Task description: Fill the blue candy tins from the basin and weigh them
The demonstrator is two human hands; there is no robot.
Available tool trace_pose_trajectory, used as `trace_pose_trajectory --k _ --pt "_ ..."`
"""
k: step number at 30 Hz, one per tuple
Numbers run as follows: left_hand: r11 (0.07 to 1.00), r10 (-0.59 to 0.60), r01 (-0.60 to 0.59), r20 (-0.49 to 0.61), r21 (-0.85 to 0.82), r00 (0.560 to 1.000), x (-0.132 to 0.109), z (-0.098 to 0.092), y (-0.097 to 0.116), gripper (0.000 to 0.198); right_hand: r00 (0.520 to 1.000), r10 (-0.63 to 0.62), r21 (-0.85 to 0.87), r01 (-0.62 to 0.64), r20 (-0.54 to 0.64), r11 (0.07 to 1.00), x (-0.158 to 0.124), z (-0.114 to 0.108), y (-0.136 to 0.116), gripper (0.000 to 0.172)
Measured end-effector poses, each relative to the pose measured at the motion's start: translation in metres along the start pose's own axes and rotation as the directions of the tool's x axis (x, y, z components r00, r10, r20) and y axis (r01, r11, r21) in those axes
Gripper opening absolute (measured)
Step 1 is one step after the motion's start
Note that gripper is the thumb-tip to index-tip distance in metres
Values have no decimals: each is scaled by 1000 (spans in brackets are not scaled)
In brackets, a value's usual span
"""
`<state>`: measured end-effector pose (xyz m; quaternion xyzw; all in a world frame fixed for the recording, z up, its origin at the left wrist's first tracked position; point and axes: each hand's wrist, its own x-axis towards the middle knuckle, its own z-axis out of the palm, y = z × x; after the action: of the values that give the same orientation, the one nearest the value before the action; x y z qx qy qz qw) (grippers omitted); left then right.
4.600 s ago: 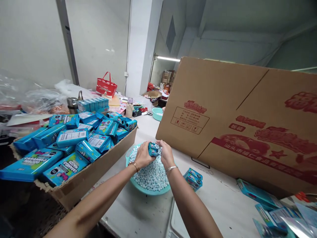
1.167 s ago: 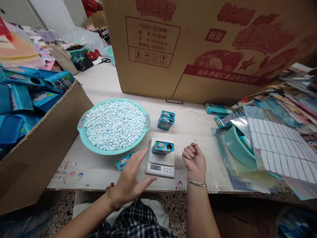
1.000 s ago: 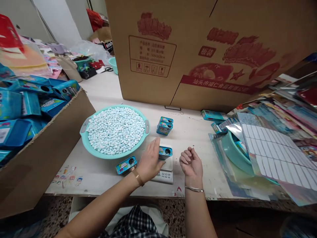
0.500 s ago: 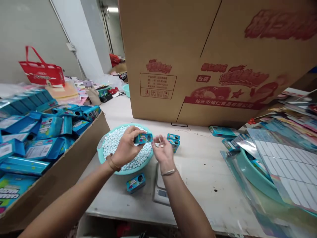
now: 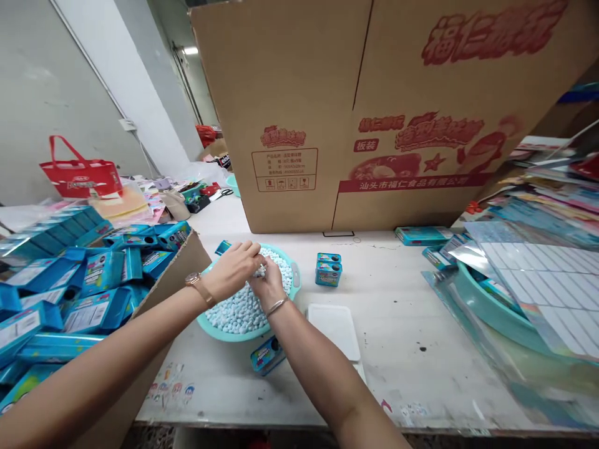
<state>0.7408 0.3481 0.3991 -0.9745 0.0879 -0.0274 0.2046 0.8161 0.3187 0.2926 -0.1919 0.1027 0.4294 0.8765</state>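
Note:
Both my hands meet over a teal bowl (image 5: 296, 282) heaped with small pale-blue candies (image 5: 236, 312). My left hand (image 5: 233, 268) is closed round a small blue tin (image 5: 221, 247), of which only a corner shows past my fingers. My right hand (image 5: 267, 287) is bunched against the left hand's fingertips, palm down just above the candies; what its fingers pinch is hidden. A white digital scale (image 5: 335, 324) lies bare to the right of the bowl. One more small blue tin (image 5: 263, 356) lies on the table below the bowl.
Two stacked small tins (image 5: 329, 269) stand right of the bowl. A big printed carton (image 5: 374, 112) walls off the back. An open cardboard box (image 5: 185, 262) of blue packs is at my left, a red bag (image 5: 79, 171) behind it. A teal basin (image 5: 486, 302) and sticker sheets (image 5: 538, 268) crowd the right.
My left hand lifted the tin off the scale and carried it over the bowl. My right hand followed and closed in against it. The scale's plate is now bare.

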Motion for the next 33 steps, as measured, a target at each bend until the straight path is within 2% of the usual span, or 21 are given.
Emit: trace_pose_trajectory --k 5,12,15,18,22,24,26,29,31,33 --pt "1000 -18 18 -15 -18 1000 3 3 -2 40 995 99 118 -95 -26 988 -1 4 -4 16" --pt "990 -69 64 -39 -122 997 5 1 -4 39 995 95 199 -92 -5 976 -5 7 -12 16" --pt "964 -111 82 -102 -253 988 6 -5 -5 36 997 83 223 -79 -8 972 -10 4 -22 20" --pt "856 -247 112 -208 -505 946 8 -8 3 28 997 66 240 -56 -33 969 -18 -6 -44 18" --pt "623 -441 104 -239 -775 865 14 -1 36 30 998 -23 232 36 -62 972 -40 -35 -94 17" --pt "525 -489 94 -209 -846 847 20 8 60 32 996 -78 221 84 -37 972 -57 -56 -123 18" --pt "420 -509 106 -137 -901 849 26 20 86 35 990 -143 214 143 -17 966 -77 -80 -149 20" --pt "257 -475 138 -1 -957 880 38 44 123 38 963 -262 187 268 -59 945 -106 -117 -180 26" --pt "207 -446 158 50 -965 894 45 59 145 38 944 -313 157 326 -103 932 -121 -140 -193 28" --pt "201 -434 185 82 -962 897 53 72 162 39 933 -331 134 349 -139 928 -131 -159 -201 29"
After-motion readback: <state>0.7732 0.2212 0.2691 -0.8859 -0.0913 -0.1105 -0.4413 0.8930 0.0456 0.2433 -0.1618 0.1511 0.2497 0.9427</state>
